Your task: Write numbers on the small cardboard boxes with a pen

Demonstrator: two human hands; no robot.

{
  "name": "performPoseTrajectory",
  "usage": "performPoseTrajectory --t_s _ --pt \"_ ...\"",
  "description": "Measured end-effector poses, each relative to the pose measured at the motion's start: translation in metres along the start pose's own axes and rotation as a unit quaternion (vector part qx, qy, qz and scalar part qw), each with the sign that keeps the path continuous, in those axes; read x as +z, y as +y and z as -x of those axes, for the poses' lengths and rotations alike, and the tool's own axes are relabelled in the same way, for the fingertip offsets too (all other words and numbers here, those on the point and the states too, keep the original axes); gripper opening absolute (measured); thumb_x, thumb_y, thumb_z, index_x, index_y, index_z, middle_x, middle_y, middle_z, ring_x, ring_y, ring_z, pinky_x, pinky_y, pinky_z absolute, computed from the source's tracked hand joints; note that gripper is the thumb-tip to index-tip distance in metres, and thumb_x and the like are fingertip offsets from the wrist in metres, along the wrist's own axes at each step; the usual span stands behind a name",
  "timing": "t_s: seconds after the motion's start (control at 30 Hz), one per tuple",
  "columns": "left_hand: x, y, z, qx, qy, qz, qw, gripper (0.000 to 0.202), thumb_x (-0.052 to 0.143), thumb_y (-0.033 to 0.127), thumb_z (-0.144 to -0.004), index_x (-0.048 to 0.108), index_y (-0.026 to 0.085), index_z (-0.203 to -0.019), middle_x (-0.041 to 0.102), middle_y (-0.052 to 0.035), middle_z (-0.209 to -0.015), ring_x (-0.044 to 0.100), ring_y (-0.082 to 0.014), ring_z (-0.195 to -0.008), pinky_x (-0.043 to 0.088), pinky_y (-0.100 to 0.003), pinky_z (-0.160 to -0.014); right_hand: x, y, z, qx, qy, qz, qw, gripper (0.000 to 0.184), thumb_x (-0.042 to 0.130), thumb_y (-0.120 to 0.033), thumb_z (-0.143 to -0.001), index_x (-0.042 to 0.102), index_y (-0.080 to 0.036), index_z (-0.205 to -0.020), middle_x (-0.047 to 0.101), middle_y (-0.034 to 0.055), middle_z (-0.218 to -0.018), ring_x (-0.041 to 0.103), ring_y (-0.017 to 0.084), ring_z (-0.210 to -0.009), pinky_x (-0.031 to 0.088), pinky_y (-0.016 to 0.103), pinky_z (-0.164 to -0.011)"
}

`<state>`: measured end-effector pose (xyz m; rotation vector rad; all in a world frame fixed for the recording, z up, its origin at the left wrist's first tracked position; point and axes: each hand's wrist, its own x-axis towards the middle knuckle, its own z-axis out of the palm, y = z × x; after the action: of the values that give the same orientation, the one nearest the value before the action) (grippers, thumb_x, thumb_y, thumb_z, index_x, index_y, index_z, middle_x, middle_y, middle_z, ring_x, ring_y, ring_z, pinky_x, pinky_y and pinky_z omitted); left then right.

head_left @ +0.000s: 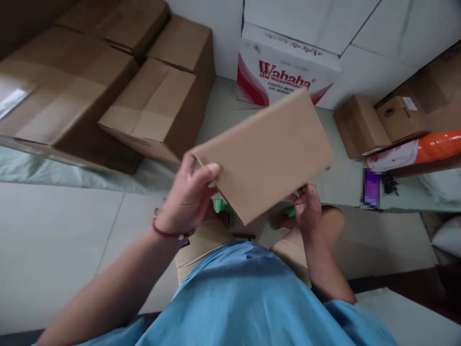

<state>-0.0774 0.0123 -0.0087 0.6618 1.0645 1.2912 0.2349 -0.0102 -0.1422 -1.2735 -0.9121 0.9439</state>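
Cardboard box (268,154) clasped in the left hand (190,194); right hand (309,207) curled by its edge, grip unclear; pale-green covered ledge (223,110), white-tiled wall (302,19) behind.

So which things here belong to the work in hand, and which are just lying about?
In hand:
held cardboard
left hand, gripping its left end
right hand, at its lower edge

Seemingly just lying about:
Wahaha box
left boxes
right boxes
purple item
orange-and-white item
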Motion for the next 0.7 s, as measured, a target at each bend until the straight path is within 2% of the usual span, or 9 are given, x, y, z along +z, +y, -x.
performPoseTrajectory --t_s 0.07,0.13,0.2,0.27,0.37,0.5,0.6,0.7 --pt "0.005 -0.025 0.010 -0.085 -0.019 0.015 0.996 0.064 0.086 0.045 -0.074 0.057 0.026 -0.129 0.072 -0.0055 -0.118 0.071 -0.0271 -0.113 0.059 -0.033 -0.081 -0.008 -0.017 0.012 0.016 -0.026 -0.045 0.999 0.056 0.045 -0.074 -0.104 0.071 -0.027 -0.122 0.076 0.0114 -0.120 0.074 0.025 -0.112 0.063 0.042 -0.092" --pt "0.010 -0.041 0.016 -0.131 -0.035 -0.001 0.991 0.070 0.086 0.050 -0.072 0.055 0.025 -0.130 0.071 -0.0056 -0.113 0.070 -0.0276 -0.112 0.057 -0.031 -0.078 -0.016 -0.032 0.022 0.035 -0.048 -0.065 0.996 0.077 0.028 -0.085 -0.102 0.072 -0.027 -0.124 0.076 0.0134 -0.123 0.074 0.028 -0.121 0.061 0.050 -0.102" --pt "0.014 -0.045 0.019 -0.158 -0.043 -0.020 0.986 0.074 0.086 0.054 -0.072 0.053 0.025 -0.132 0.070 -0.0057 -0.113 0.069 -0.0277 -0.114 0.056 -0.030 -0.077 -0.022 -0.041 0.030 0.062 -0.062 -0.083 0.993 0.093 0.019 -0.095 -0.097 0.074 -0.025 -0.128 0.076 0.0156 -0.123 0.072 0.032 -0.126 0.060 0.056 -0.105" --pt "0.018 -0.043 0.020 -0.171 -0.050 -0.041 0.983 0.078 0.086 0.058 -0.073 0.051 0.025 -0.135 0.069 -0.0062 -0.116 0.068 -0.0270 -0.112 0.056 -0.031 -0.077 -0.027 -0.044 0.035 0.075 -0.066 -0.093 0.991 0.102 0.019 -0.101 -0.091 0.074 -0.025 -0.130 0.076 0.0166 -0.124 0.071 0.035 -0.129 0.060 0.060 -0.103" --pt "0.023 -0.035 0.020 -0.150 -0.074 -0.084 0.982 0.083 0.088 0.059 -0.073 0.049 0.025 -0.138 0.070 -0.0076 -0.120 0.068 -0.0260 -0.107 0.057 -0.036 -0.084 -0.034 -0.040 0.038 0.076 -0.043 -0.088 0.992 0.096 0.031 -0.102 -0.089 0.074 -0.028 -0.132 0.076 0.0142 -0.126 0.071 0.034 -0.129 0.059 0.058 -0.105" --pt "0.027 -0.033 0.023 -0.109 -0.111 -0.110 0.982 0.084 0.090 0.064 -0.076 0.052 0.025 -0.140 0.071 -0.0099 -0.126 0.068 -0.0288 -0.113 0.056 -0.039 -0.094 -0.042 -0.035 0.034 0.110 0.001 -0.091 0.990 0.069 0.055 -0.084 -0.096 0.074 -0.026 -0.128 0.078 0.0113 -0.125 0.073 0.031 -0.124 0.060 0.054 -0.106" --pt "0.025 -0.036 0.025 -0.125 -0.136 -0.099 0.978 0.076 0.073 0.081 -0.086 0.060 0.029 -0.140 0.069 -0.0096 -0.132 0.067 -0.0294 -0.116 0.056 -0.039 -0.090 -0.044 -0.039 0.030 0.119 0.048 -0.112 0.985 0.057 0.063 -0.072 -0.095 0.075 -0.024 -0.122 0.079 0.0094 -0.119 0.074 0.029 -0.118 0.063 0.049 -0.101" --pt "0.020 -0.041 0.025 -0.173 -0.146 -0.070 0.971 0.078 0.061 0.090 -0.087 0.066 0.032 -0.139 0.069 -0.0095 -0.133 0.065 -0.0309 -0.119 0.056 -0.040 -0.091 -0.040 -0.044 0.029 0.127 0.079 -0.123 0.981 0.055 0.064 -0.069 -0.094 0.076 -0.022 -0.121 0.079 0.0093 -0.118 0.075 0.029 -0.116 0.064 0.048 -0.098"
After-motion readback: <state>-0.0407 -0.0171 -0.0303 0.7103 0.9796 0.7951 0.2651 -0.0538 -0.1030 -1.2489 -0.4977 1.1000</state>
